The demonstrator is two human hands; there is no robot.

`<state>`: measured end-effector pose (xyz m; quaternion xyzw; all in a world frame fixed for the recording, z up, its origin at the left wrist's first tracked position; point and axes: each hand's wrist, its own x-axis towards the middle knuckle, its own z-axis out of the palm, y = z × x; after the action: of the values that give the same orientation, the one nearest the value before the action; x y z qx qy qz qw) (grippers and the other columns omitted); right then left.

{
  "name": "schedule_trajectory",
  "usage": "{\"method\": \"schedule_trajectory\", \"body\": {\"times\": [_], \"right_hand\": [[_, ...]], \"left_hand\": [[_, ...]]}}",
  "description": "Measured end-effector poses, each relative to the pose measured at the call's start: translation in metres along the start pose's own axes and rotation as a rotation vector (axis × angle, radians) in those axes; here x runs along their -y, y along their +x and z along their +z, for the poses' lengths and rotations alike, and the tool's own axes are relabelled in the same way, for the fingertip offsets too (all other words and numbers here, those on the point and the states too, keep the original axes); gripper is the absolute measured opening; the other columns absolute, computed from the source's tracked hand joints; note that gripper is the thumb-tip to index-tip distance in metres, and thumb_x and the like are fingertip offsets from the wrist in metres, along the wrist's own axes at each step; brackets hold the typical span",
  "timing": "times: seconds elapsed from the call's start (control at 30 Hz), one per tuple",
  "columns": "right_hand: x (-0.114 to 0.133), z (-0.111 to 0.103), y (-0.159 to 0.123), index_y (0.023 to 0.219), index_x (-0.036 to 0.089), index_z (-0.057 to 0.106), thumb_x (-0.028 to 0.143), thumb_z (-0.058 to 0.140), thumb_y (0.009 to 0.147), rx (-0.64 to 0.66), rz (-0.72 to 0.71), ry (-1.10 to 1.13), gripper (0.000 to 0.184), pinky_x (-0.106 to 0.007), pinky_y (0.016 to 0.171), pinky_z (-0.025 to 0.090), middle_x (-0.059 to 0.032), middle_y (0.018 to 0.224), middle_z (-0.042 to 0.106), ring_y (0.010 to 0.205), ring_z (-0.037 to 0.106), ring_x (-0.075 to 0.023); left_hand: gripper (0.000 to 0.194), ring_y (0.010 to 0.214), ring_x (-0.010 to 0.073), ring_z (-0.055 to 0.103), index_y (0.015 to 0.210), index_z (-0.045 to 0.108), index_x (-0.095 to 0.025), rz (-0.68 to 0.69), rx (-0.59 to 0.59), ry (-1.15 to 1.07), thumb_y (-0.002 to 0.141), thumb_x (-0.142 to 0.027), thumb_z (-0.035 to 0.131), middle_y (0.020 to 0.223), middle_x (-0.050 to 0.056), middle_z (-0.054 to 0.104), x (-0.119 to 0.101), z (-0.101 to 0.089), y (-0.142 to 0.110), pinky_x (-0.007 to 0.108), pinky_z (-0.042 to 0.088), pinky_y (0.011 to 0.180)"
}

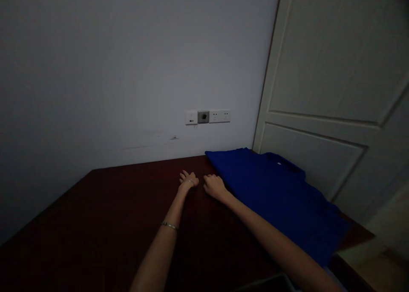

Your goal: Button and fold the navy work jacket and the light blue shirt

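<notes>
My left hand [189,179] rests on the dark red tabletop [134,215] with its fingers spread and nothing in them. A thin bracelet circles that wrist, and a second band [169,226] sits higher on the forearm. Close by on the right, my right hand [214,186] lies on the table with its fingers curled in; no object shows in it. A blue collared shirt [271,189] is spread out flat just beyond my right hand, and my right forearm passes over its near edge. The shirt's collar points toward the panelled door.
A pale wall [143,70] with a row of sockets [220,116] and a grey switch plate [203,117] rises behind the table. On the right stands a light panelled door [326,62], close to the shirt. A dark-edged object [268,283] shows partly at the bottom.
</notes>
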<state>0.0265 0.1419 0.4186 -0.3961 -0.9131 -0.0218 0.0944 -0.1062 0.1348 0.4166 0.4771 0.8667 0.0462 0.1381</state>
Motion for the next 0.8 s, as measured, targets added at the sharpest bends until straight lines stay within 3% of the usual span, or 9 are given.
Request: {"method": "schedule_trajectory", "body": {"times": [0.1,0.2,0.27,0.4,0.53,0.8], "right_hand": [[0.031,0.013,0.001,0.111,0.013,0.052,0.026,0.036,0.086,-0.009,-0.047,0.091,0.032,-0.036,0.086,0.038,-0.015,0.115,0.055,0.106,0.05,-0.0246],[0.054,0.025,-0.003,0.124,0.013,0.044,0.033,0.035,0.087,0.012,-0.066,0.176,0.043,-0.04,0.094,0.032,-0.0171,0.132,0.042,0.121,0.037,-0.0274],[0.064,0.034,-0.008,0.129,0.012,0.039,0.038,0.034,0.087,0.055,-0.039,0.213,0.05,-0.044,0.097,0.028,-0.0173,0.138,0.033,0.126,0.03,-0.0298],[0.075,0.054,-0.019,0.133,0.011,0.036,0.043,0.028,0.088,0.117,0.01,0.229,0.055,-0.048,0.101,0.02,-0.0171,0.141,0.029,0.13,0.023,-0.0302],[0.076,0.066,-0.024,0.132,0.012,0.038,0.044,0.026,0.089,0.057,0.013,0.219,0.056,-0.047,0.103,0.015,-0.0163,0.141,0.03,0.131,0.021,-0.0281],[0.075,0.066,-0.026,0.13,0.014,0.041,0.044,0.028,0.089,0.036,0.015,0.203,0.053,-0.045,0.103,0.018,-0.0149,0.139,0.033,0.13,0.024,-0.0266]], "left_hand": [[0.054,0.13,0.0417,0.013,0.134,0.033,-0.017,-0.068,0.015,-0.017,0.083,-0.034,0.035,0.144,0.021,0.014,0.038,0.007,-0.024,0.056,0.023,0.096],[0.064,0.13,0.0408,0.013,0.14,0.017,-0.017,-0.102,-0.015,-0.046,0.085,-0.046,0.028,0.144,0.022,0.011,0.067,0.02,-0.044,0.056,0.021,0.097],[0.069,0.13,0.0407,0.011,0.142,0.009,-0.015,-0.099,-0.049,-0.054,0.085,-0.052,0.023,0.144,0.023,0.008,0.084,0.03,-0.054,0.058,0.018,0.098],[0.072,0.132,0.0395,0.006,0.142,0.009,-0.015,-0.033,-0.064,-0.011,0.084,-0.057,0.02,0.145,0.021,0.005,0.112,0.046,-0.069,0.061,0.011,0.099],[0.071,0.132,0.038,0.002,0.141,0.015,-0.018,0.034,-0.09,0.022,0.083,-0.059,0.019,0.146,0.017,0.004,0.124,0.054,-0.076,0.059,0.007,0.101],[0.067,0.132,0.0375,0.005,0.14,0.021,-0.021,0.044,-0.128,0.038,0.084,-0.057,0.02,0.147,0.014,0.008,0.123,0.06,-0.074,0.059,0.007,0.101]]}}
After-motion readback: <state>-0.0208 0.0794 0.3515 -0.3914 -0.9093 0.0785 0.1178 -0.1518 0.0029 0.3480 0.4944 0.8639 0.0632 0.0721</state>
